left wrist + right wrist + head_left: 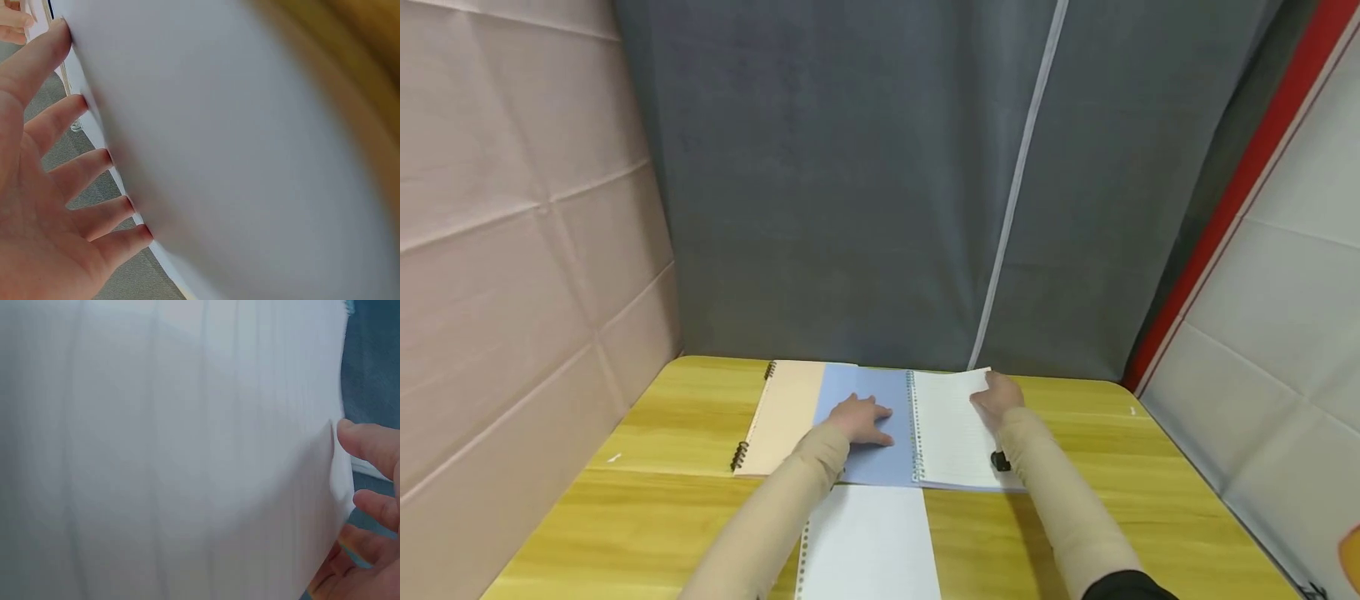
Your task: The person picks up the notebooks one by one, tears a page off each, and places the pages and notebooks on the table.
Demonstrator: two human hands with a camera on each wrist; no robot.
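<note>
An open spiral notebook lies at the far middle of the wooden table (685, 517). Its left side is a blue sheet (868, 390) and its right side a white lined page (951, 433). My left hand (861, 421) rests flat on the blue sheet with fingers spread, and the left wrist view shows those fingers (94, 162) pressing a pale surface. My right hand (996, 398) holds the white page at its far right corner, which is slightly raised. The right wrist view shows the page (175, 456) filling the frame, with fingertips (369, 447) at its edge.
A beige spiral notebook (782, 417) lies under the open one, sticking out to the left. A loose white punched sheet (868, 542) sits near the front edge. A grey curtain (880, 167) closes the back, with fabric walls on both sides.
</note>
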